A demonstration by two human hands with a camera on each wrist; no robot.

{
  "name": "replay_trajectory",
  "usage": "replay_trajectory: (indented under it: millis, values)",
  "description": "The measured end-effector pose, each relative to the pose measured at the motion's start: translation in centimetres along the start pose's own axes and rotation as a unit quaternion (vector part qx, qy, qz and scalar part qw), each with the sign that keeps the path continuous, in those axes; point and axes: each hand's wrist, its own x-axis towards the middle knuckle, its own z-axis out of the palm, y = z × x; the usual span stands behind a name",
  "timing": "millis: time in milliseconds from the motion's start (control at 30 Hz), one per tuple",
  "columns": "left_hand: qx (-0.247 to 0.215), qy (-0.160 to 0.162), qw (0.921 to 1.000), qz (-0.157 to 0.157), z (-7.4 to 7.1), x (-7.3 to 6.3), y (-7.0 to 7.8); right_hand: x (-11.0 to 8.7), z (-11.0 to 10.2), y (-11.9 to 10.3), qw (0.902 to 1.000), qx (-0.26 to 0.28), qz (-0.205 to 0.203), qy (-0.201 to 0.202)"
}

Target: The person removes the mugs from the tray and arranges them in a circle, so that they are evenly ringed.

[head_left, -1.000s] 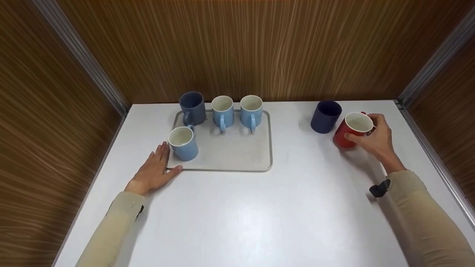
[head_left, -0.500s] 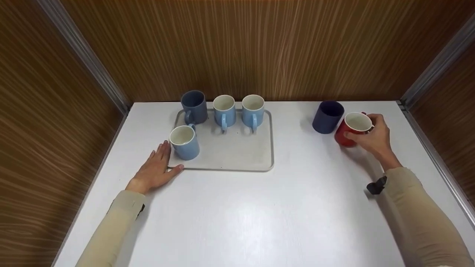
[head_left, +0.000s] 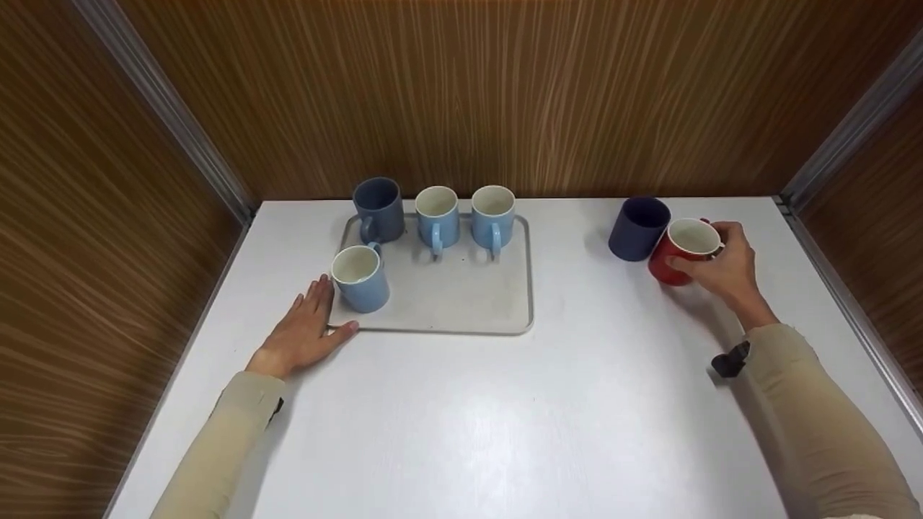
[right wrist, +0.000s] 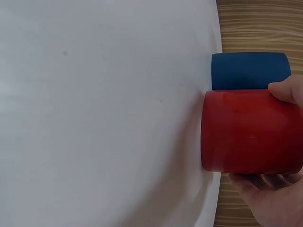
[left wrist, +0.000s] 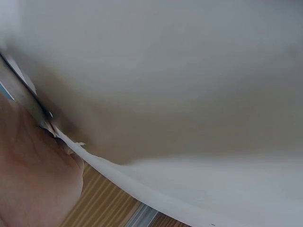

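My right hand (head_left: 727, 270) grips a red mug (head_left: 667, 265) with a white inside, thumb on its near side and fingers round the right. The red mug (right wrist: 251, 132) stands upright at the table surface in the right wrist view. Close beside it, to the left, is a dark navy mug (head_left: 637, 232). My left hand (head_left: 299, 335) lies flat with straight fingers along the left edge and front corner of a pale grey tray (head_left: 461, 303). Right by those fingers, a light blue mug (head_left: 366, 288) stands on the tray. In the left wrist view part of the left hand (left wrist: 38, 179) shows.
Along the tray's back stand a slate-blue mug (head_left: 383, 218) and two light blue mugs, the middle one (head_left: 443, 227) and the right one (head_left: 497, 225), handles toward me. Wood-grain panels (head_left: 505, 101) wall the white table (head_left: 461, 418) at the back and both sides.
The view has shifted slightly. The right hand with the red mug has edged a little left, nearer the navy mug. The left hand keeps its place at the tray.
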Motion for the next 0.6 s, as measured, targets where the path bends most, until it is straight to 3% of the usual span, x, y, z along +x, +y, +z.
replay_trajectory:
  millis: [133,600]
  values:
    - [-0.007,-0.002,1.0,0.0,-0.13,0.0,0.06,0.09,0.07,0.03,0.9997,0.0,-0.021,0.011]
    - [0.003,-0.002,1.0,-0.004,-0.12,-0.12,0.14,0.24,-0.27,0.17,0.9998,0.003,-0.007,-0.02]
